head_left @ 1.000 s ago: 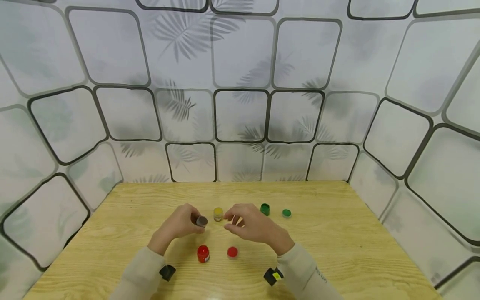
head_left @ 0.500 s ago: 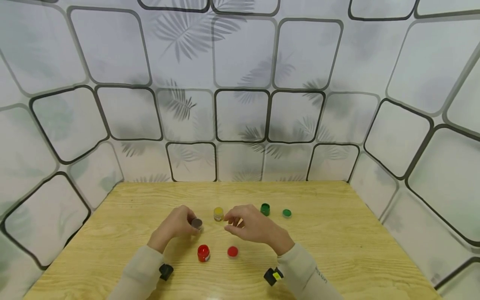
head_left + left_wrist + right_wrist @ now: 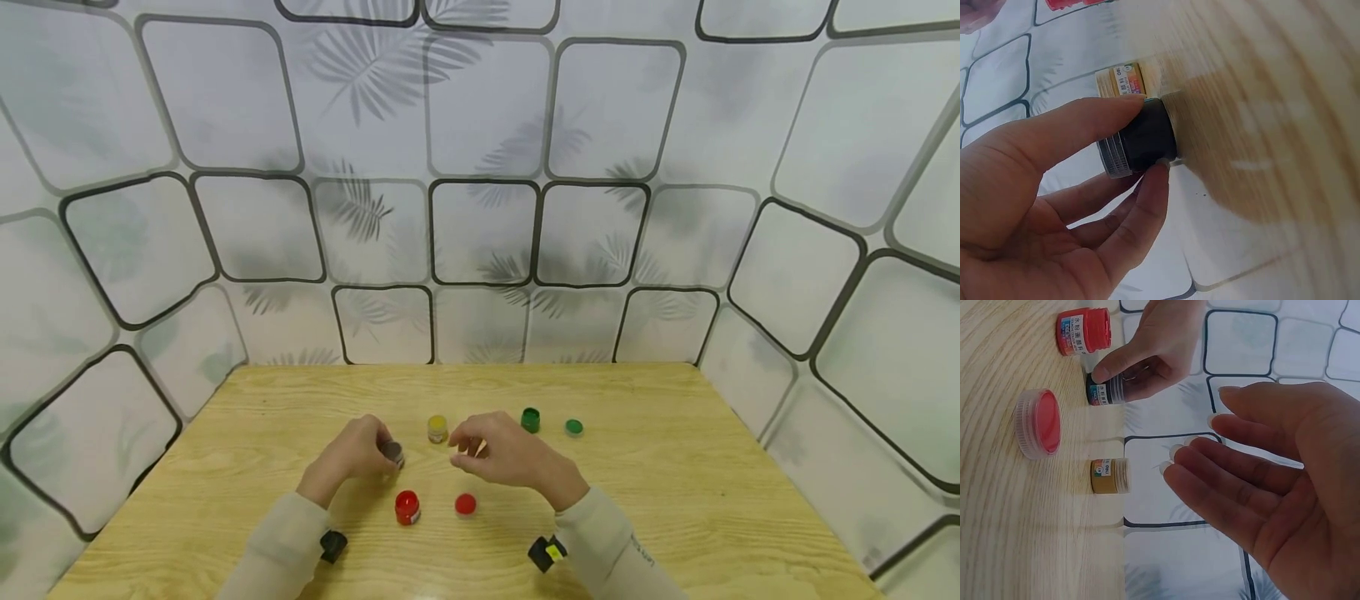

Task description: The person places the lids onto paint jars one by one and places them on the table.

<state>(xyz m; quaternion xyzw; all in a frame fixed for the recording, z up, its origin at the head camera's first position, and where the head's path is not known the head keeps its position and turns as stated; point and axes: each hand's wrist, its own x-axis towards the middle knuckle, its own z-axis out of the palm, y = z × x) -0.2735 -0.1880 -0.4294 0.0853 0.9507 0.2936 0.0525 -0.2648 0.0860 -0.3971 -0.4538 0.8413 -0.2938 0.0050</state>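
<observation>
My left hand (image 3: 358, 450) pinches a small black paint jar (image 3: 1150, 134) between thumb and fingers, its base right at the tabletop. A clear ridged cap sits on this jar, and the hand partly hides it in the head view. To its right stands a capped yellow paint jar (image 3: 437, 428). My right hand (image 3: 498, 448) hovers just right of the yellow jar, fingers loosely bent, with nothing in its grasp. Nearer to me, an uncapped red paint jar (image 3: 407, 507) stands upright, with its red lid (image 3: 1040, 424) lying to its right.
Behind my right hand stands an uncapped green paint jar (image 3: 530, 419), its green lid (image 3: 573, 427) lying to the right. The wooden table (image 3: 660, 517) meets a patterned white curtain (image 3: 480, 233) at the back and on both sides.
My left hand has brought the black jar slightly left and down to the tabletop, from a tilted to a more upright position. The right hand has stayed almost still.
</observation>
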